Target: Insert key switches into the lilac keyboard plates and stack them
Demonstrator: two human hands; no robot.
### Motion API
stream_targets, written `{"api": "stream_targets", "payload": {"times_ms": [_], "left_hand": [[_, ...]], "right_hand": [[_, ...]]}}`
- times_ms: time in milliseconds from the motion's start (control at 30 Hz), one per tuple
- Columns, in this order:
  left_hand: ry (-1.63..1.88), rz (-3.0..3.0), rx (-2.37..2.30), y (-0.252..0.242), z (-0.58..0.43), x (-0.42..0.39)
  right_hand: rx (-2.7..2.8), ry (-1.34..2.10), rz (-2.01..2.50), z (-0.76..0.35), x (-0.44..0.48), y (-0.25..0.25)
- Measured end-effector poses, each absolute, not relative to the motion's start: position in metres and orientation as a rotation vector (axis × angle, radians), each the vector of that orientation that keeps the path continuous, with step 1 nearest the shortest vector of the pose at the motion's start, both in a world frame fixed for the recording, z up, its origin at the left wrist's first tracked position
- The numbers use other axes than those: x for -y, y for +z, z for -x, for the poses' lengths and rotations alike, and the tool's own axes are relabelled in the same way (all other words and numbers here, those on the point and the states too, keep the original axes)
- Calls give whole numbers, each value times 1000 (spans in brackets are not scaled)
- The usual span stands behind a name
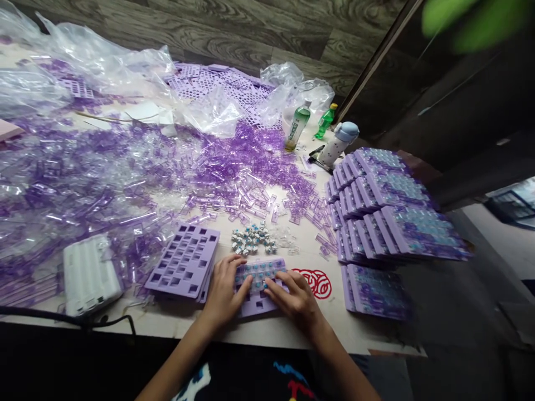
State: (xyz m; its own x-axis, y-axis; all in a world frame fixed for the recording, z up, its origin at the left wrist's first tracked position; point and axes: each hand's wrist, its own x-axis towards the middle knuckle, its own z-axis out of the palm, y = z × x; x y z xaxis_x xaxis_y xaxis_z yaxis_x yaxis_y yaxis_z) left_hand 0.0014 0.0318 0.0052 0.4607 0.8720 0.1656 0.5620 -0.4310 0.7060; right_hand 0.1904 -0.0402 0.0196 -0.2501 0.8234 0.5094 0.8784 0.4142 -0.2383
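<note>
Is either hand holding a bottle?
No, the left hand and right hand both rest on a purple keyboard plate fitted with switches.

Left hand (223,292), 1; right hand (295,298), 1; purple keyboard plate (256,292) under them, 1; green bottles (297,127), 2; blue-capped flask (339,143), 1; white plastic case (88,275), 1.

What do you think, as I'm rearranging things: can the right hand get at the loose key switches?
Probably yes: the right hand rests on the purple switch plate, and the loose key switches lie just beyond it on the table, with nothing visible in the way.
</note>
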Motion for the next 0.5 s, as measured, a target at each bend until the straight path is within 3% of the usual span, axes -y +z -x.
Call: {"api": "stream_targets", "payload": {"times_ms": [500], "left_hand": [[761,-2124,-1068,10,2,-33]], "right_hand": [[2069,-36,1407,-197,34,14]]}}
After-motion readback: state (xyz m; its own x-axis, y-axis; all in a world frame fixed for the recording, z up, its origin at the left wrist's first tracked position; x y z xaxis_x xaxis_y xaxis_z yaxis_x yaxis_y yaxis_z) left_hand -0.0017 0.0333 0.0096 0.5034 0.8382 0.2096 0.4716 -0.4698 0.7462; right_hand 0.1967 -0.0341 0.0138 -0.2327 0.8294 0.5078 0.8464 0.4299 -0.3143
